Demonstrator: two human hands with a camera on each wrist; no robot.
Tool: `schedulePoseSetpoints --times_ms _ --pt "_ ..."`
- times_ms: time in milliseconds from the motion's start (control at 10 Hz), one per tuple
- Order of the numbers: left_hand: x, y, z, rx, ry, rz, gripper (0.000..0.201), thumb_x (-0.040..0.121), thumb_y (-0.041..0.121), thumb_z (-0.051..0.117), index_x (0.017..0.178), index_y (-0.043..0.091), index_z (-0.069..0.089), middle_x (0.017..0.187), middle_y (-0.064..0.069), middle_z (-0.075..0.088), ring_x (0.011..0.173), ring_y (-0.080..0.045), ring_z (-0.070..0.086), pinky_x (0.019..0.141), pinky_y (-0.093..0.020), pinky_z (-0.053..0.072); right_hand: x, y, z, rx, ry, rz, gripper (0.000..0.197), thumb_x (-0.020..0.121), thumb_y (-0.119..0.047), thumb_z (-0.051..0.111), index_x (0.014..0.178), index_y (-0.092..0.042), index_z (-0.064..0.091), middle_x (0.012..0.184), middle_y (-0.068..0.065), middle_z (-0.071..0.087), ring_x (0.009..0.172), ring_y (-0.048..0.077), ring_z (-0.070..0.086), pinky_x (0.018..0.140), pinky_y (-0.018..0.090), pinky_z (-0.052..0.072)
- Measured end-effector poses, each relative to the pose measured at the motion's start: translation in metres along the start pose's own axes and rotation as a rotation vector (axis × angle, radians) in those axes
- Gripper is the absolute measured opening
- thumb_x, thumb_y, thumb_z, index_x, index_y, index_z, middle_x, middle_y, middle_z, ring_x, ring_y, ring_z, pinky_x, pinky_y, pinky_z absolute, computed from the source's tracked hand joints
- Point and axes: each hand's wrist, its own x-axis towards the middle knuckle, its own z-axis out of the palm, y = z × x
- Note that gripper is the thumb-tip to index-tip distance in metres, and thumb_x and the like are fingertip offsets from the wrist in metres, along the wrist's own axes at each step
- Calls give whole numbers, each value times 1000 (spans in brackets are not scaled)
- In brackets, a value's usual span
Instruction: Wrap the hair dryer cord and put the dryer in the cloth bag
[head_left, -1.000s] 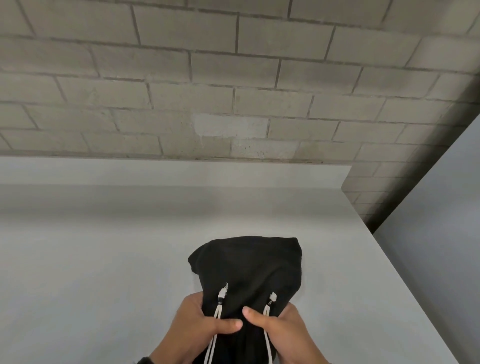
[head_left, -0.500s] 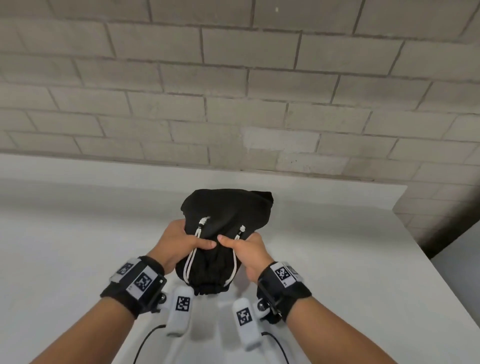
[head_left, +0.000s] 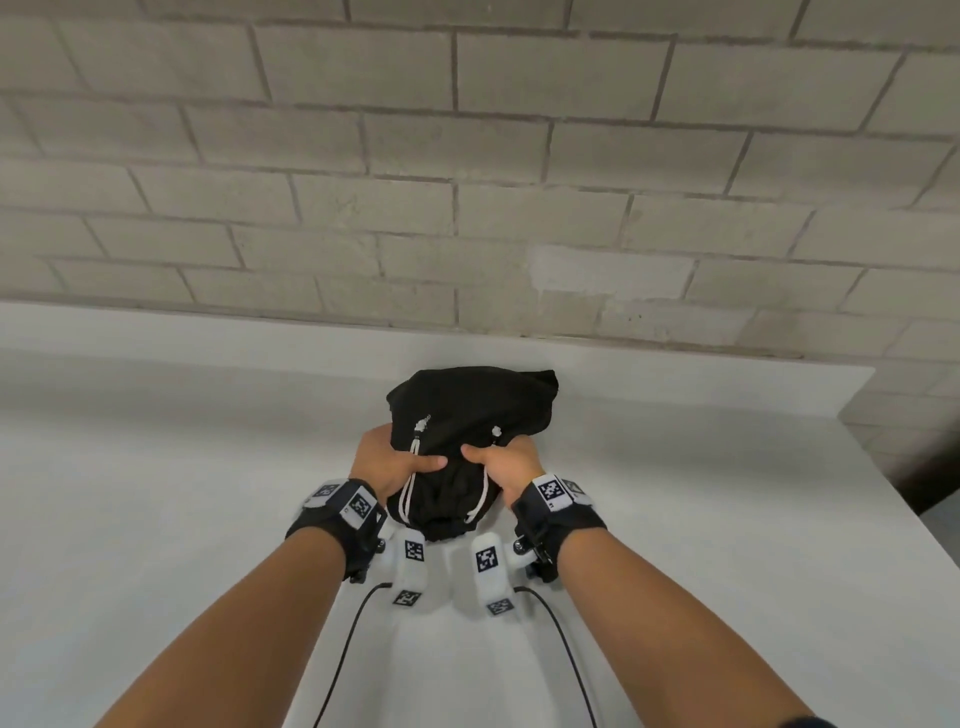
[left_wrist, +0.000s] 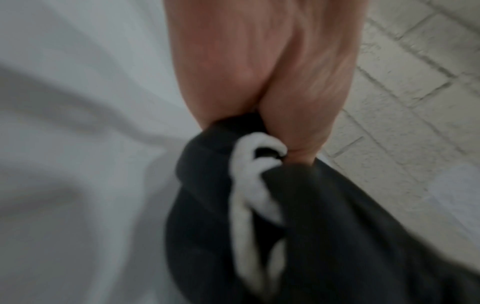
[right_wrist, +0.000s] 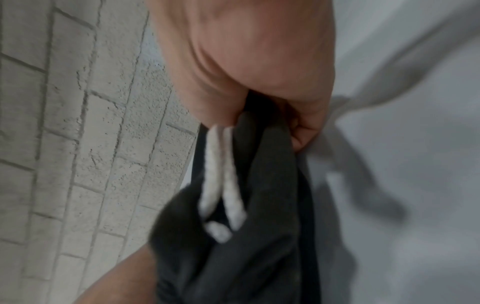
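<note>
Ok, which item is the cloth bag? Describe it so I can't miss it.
Start at the block wall, then drop to the white table below it. The cloth bag lies mid-table, gripped by the left hand and right hand. It is the only black bundle there, with white drawstrings.

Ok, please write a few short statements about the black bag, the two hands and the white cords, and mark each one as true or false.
1. Both hands grip the black cloth bag. True: the left hand and the right hand each hold it by its gathered neck.
2. The bag has red drawstrings. False: the drawstrings are white.
3. The hair dryer lies on the table beside the bag. False: no dryer is visible outside the bag.
4. The surface under the bag is light grey. True.
5. The wall behind is wooden. False: it is pale brick.
</note>
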Motion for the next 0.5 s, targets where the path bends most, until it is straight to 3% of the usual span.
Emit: schedulePoseSetpoints --times_ms 100,200,300,400,500 --pt "6 -2 2 17 39 -8 50 54 17 96 98 15 72 93 -2 76 91 -23 72 86 -42 58 7 -1 1 -31 51 -32 44 67 -13 87 104 -7 64 106 12 71 96 29 69 90 45 57" --pt "10 -3 2 68 53 5 56 51 29 97 100 17 72 94 0 75 90 -20 71 86 -41 58 3 -2 -2 -61 82 -66 52 61 -22 90 105 -7 66 103 8 72 95 26 69 89 41 57" --pt "6 -2 -2 67 42 -46 61 53 43 94 103 17 70 97 0 74 93 -21 70 87 -41 57 -12 0 -11 20 73 -86 51 64 -26 89 107 -10 67 103 3 72 91 19 68 79 31 55" --pt "-6 0 -13 27 45 -79 55 68 42 86 110 12 66 109 -4 71 105 -26 66 94 -40 52 -40 1 -26 94 67 -71 46 71 -33 85 103 -10 60 102 6 70 94 20 67 86 36 57" --pt "-38 1 -30 78 127 -36 70 74 43 83 131 13 56 128 -2 59 119 -25 56 98 -38 46 -82 12 -48 -65 93 -51 49 79 -36 79 115 -14 53 112 2 61 105 21 62 97 40 52"
